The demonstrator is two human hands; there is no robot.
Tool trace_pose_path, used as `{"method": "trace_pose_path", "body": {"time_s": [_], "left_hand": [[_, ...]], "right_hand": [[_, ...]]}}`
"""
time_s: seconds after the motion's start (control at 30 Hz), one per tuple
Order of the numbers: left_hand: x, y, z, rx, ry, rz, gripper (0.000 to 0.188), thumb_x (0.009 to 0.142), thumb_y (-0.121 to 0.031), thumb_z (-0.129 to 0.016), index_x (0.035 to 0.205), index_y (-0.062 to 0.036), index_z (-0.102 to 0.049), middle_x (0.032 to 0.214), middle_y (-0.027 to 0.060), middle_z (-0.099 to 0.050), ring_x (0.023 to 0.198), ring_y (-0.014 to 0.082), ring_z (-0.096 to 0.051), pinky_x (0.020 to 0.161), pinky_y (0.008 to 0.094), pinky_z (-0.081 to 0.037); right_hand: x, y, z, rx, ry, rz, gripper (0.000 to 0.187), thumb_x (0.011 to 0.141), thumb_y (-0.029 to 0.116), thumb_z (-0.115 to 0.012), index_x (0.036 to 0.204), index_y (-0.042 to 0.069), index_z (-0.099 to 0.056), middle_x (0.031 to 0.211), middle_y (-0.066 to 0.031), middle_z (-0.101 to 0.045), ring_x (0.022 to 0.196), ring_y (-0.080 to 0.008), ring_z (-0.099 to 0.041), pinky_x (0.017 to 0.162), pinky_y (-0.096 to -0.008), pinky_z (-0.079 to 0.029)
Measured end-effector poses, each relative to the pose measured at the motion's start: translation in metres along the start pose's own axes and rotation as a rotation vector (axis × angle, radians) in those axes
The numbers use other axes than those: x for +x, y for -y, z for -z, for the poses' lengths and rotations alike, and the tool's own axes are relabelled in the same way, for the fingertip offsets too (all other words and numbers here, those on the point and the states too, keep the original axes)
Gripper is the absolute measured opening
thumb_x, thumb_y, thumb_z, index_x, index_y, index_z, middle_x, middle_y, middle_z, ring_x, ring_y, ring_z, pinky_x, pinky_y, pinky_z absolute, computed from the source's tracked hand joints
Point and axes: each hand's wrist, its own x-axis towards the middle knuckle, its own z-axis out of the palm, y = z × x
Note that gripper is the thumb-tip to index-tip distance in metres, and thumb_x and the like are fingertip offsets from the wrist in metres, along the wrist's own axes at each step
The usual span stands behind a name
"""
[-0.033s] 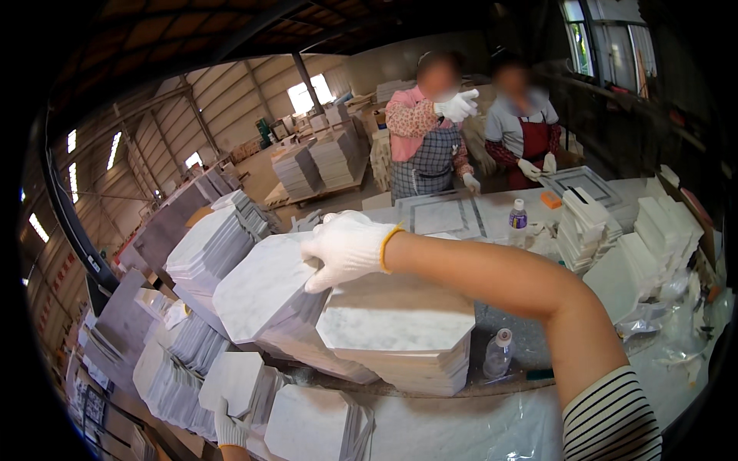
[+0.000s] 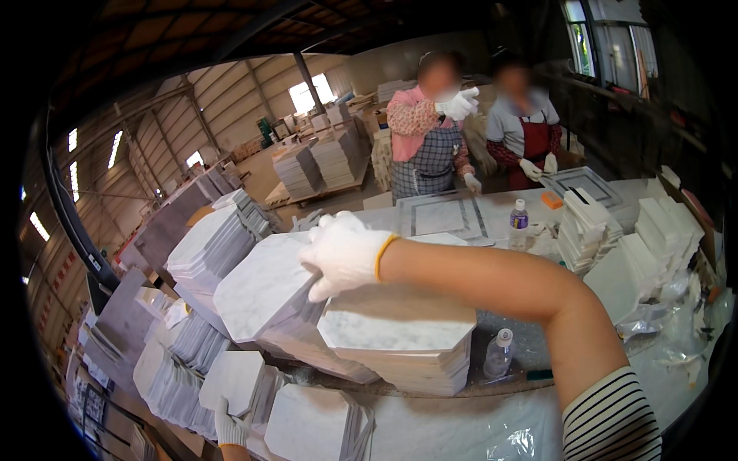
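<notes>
My right hand [image 2: 346,257], in a white knit glove with a yellow cuff, reaches across to a tall stack of white-grey marble tiles [image 2: 257,276] with cut corners. Its bent fingers and thumb grip the right edge of the top tile, though the fingertips are partly hidden. A second tall tile stack [image 2: 400,319] stands under my forearm. Low at the left, my gloved left hand [image 2: 229,426] is closed on the edge of a smaller cut-corner marble tile [image 2: 232,382], which leans at the front of a row. Another tile group [image 2: 311,426] leans just right of it.
Past the stacks, a clear bottle [image 2: 498,355] and a purple-labelled bottle [image 2: 518,224] stand on the table. Small white pieces [image 2: 588,230] are piled at the right. Two gloved co-workers [image 2: 427,161] stand across, near framed stone panels [image 2: 442,217]. More tile stacks [image 2: 207,250] are at the left.
My right hand and forearm have shifted very slightly, with the hand turned a little at the tile edge. The tiles and my left hand look unchanged.
</notes>
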Motion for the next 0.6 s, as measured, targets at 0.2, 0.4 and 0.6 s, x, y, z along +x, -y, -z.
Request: {"method": "trace_pose_path", "body": {"time_s": [0.2,0.4,0.6], "left_hand": [[-0.002,0.001,-0.001,-0.043,-0.012,-0.002,0.044,0.097,-0.032,-0.063,0.137,-0.0152,-0.054,0.132,0.0075,-0.064,0.119,0.0331,-0.061,0.095,0.0589,-0.050],[0.009,0.003,0.004,-0.109,0.048,0.019,0.045,0.098,-0.030,-0.062,0.139,-0.0137,-0.052,0.135,0.0098,-0.062,0.123,0.0361,-0.059,0.098,0.0639,-0.048],[0.007,0.003,0.006,-0.101,0.072,0.007,0.048,0.097,-0.022,-0.062,0.142,-0.0148,-0.049,0.138,0.0096,-0.059,0.125,0.0368,-0.057,0.099,0.0657,-0.047]], "right_hand": [[0.006,0.054,-0.013,-0.018,-0.186,0.243,0.037,0.072,0.041,-0.076,0.093,0.011,-0.069,0.088,-0.0099,-0.068,0.089,-0.0279,-0.065,0.074,-0.0437,-0.050],[0.029,0.073,-0.029,-0.145,-0.203,0.230,0.028,0.077,0.030,-0.072,0.091,0.007,-0.065,0.078,-0.0105,-0.068,0.075,-0.0267,-0.069,0.063,-0.0420,-0.050],[0.034,0.084,-0.028,-0.219,-0.167,0.197,0.026,0.078,0.023,-0.068,0.095,0.003,-0.063,0.070,-0.0095,-0.066,0.061,-0.0262,-0.067,0.053,-0.0406,-0.048]]}}
